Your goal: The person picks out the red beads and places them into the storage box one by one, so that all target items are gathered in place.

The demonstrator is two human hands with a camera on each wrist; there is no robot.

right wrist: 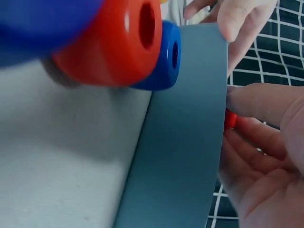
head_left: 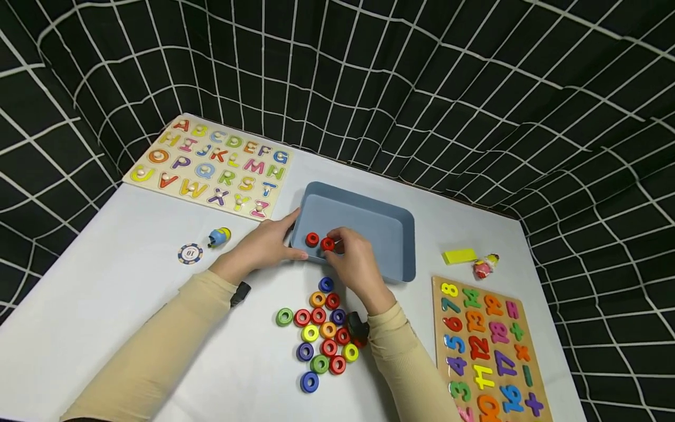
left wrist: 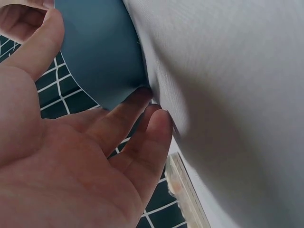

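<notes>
Red ring (head_left: 327,244) was pinched by the right hand (head_left: 358,266), thumb against fingertips, inside the near edge of the tray (head_left: 377,234), toward its near-left corner, just beside another red ring (head_left: 312,239). Left hand (head_left: 263,245) rested around that corner, thumb and fingers spread wide. Risk, by my reading: a clumsy release could knock the neighbour; a wrist brushing the near rim could shift the tray. Left wrist view showed fingertips low against the outer wall, hidden from the head view. Right wrist view showed only a red sliver behind the near wall.
</notes>
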